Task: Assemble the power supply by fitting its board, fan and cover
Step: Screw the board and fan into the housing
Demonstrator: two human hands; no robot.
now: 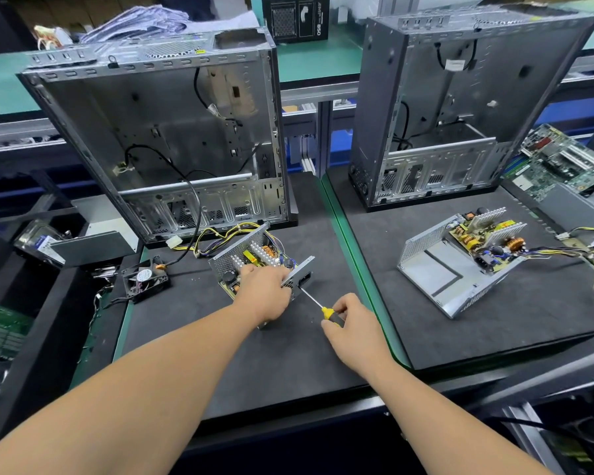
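An open power supply (244, 255) sits mid-mat, its board with heatsinks and coils inside the metal housing. My left hand (266, 291) grips its near end plate from above. My right hand (352, 322) holds a yellow-handled screwdriver (323, 308), whose shaft points up-left at that plate beside the socket. A black fan (145, 278) lies on the mat to the left, trailing a wire. No loose cover is identifiable.
Two open computer cases (172, 138) (460, 108) stand at the back of the mats. A second open power supply (460, 265) with its board tilted lies on the right mat, cables running right. Motherboard (563, 159) at far right. Green mat edge (357, 265) divides the two areas.
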